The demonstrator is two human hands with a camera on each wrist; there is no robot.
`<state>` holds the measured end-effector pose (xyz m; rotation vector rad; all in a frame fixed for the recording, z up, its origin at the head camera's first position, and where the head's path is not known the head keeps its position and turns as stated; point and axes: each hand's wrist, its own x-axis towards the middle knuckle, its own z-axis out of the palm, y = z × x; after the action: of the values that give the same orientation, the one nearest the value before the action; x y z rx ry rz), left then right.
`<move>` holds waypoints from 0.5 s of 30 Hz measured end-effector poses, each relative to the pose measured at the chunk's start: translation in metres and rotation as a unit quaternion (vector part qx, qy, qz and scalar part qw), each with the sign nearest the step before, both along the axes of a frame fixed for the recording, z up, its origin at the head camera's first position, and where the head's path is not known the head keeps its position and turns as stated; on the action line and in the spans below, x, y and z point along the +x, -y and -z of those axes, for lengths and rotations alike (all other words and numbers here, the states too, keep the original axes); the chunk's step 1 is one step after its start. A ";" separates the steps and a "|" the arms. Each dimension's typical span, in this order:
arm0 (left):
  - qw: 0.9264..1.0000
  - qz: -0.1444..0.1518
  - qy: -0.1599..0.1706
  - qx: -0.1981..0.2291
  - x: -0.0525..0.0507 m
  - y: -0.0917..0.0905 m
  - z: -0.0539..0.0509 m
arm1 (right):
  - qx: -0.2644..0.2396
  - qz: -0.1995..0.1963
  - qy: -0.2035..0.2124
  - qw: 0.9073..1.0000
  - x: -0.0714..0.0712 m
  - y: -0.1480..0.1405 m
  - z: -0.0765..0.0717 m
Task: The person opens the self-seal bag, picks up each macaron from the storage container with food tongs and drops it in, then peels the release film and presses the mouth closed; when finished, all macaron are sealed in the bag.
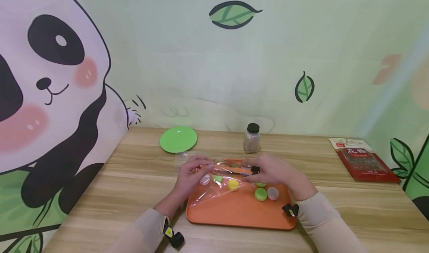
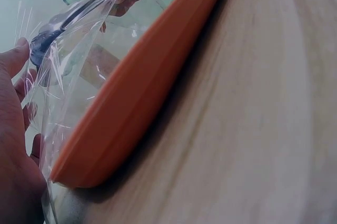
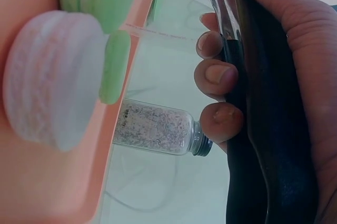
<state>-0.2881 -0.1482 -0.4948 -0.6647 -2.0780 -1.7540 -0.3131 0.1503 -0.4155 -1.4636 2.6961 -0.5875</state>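
Note:
My right hand point(image 1: 268, 169) curls round the black handles of metal tongs point(image 3: 274, 108), whose metal end lies inside a clear plastic bag point(image 2: 68, 98). Above the back left part of an orange tray point(image 1: 234, 212), my left hand point(image 1: 192, 174) holds the bag between thumb and fingers in the head view; in the left wrist view that hand point(image 2: 18, 124) lies along the bag's side. On the tray are macarons: a yellow one point(image 1: 233, 184) seen through the bag, a green one point(image 1: 260, 194) and a pale pink one point(image 3: 52, 79) at the right, several in all.
A green plate point(image 1: 178, 139) lies at the back left of the wooden table point(image 1: 134, 178). Behind the tray stands a glass jar with a black lid point(image 1: 251, 138). A red and white packet point(image 1: 365, 161) lies at the right. A patterned cloth point(image 1: 167, 59) hangs behind the table.

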 end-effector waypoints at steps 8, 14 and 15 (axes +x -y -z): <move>1.000 -0.001 0.002 -0.005 0.018 -0.005 -0.027 | 0.012 0.023 0.021 0.999 0.001 0.000 -0.001; 1.000 0.001 -0.007 -0.010 0.010 -0.004 -0.015 | 0.003 0.016 0.002 1.000 0.000 -0.001 0.001; 1.000 0.001 -0.009 -0.008 0.008 -0.003 -0.012 | 0.000 0.013 -0.002 1.000 0.000 -0.001 0.001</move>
<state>-0.2802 -0.1447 -0.4830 -0.6852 -2.0830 -1.7267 -0.3135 0.1514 -0.4167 -1.4322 2.7225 -0.5863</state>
